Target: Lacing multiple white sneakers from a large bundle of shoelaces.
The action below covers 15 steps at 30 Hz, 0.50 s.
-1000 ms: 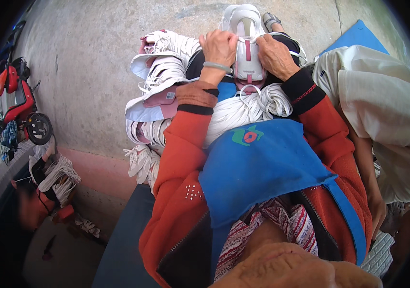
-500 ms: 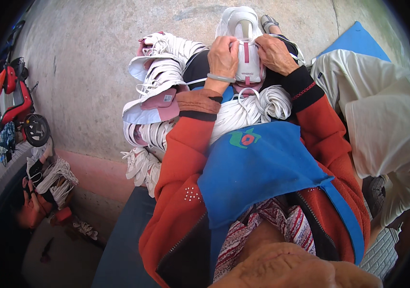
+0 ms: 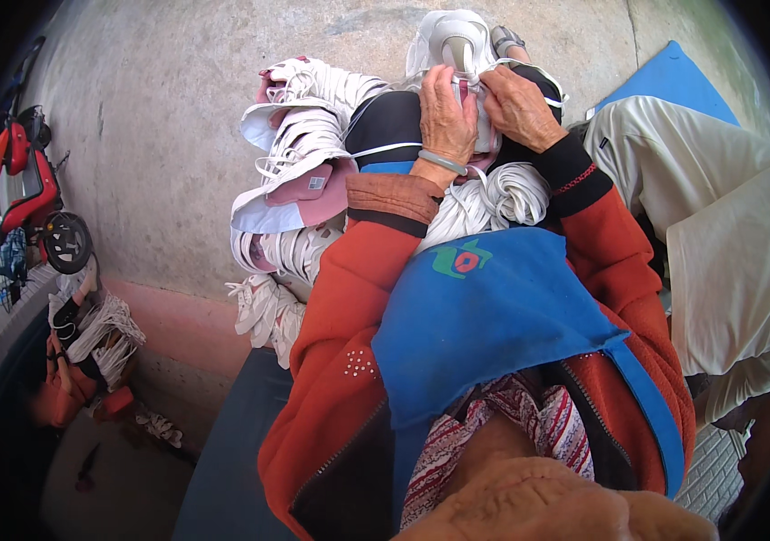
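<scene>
Gripping, both hands together at upper centre of the frame: left hand (image 3: 446, 106) closed over the near end of a white shoe upper (image 3: 459, 41), fingers curled down across it, pale bangle (image 3: 442, 161) at the wrist; right hand (image 3: 517, 106) clamped on the same piece from the right side, knuckles touching or nearly touching those of the left. White shoe upper standing up past the fingertips toward the top edge, held above the lap. White laces or cords (image 3: 502, 194) bundled in loops just below the hands, resting against the blue apron (image 3: 493, 316). Orange-red sleeves (image 3: 349, 298) with dark cuffs running down from both wrists toward the lower edge. Pile of white and pink shoe uppers (image 3: 299, 171) stacked left of the hands, upper centre-left, some with laces threaded; further white pieces (image 3: 263, 307) lower on the same side, beside a pinkish step. Grey concrete ground (image 3: 159, 135) filling the upper left. Red scooter (image 3: 28, 194) parked at far left edge. More white cord bundles (image 3: 101, 329) and orange items at lower left. Another person's cream-coloured clothing (image 3: 719, 225) along the right side, blue mat (image 3: 673, 77) at upper right behind it.
</scene>
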{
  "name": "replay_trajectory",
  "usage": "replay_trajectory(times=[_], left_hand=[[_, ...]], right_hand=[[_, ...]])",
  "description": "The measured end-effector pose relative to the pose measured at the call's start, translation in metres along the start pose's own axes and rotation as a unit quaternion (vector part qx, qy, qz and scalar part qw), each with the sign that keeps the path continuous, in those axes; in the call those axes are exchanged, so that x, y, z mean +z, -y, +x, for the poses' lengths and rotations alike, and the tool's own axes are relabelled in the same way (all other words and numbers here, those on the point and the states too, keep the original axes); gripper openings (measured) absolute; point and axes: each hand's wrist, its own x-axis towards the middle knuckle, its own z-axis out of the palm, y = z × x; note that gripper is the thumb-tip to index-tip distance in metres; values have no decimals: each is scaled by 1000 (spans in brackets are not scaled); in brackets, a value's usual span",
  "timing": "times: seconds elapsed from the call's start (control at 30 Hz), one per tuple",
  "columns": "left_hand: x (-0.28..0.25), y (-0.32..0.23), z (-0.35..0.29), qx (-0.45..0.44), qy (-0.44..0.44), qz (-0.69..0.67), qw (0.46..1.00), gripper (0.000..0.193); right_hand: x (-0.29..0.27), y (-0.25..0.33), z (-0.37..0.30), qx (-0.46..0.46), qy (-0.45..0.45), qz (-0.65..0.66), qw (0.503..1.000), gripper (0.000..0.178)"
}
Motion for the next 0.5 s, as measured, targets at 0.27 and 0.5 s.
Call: replay_trajectory(times=[0.27,0.5], left_hand=[[-10,-2,0,-38,-4,-65,997,28],[-8,-3,0,-60,-12,-53,997,12]], right_hand=[[2,23,-7,6,-123,-137,983,22],[6,5,-4,-10,-55,0,998,15]])
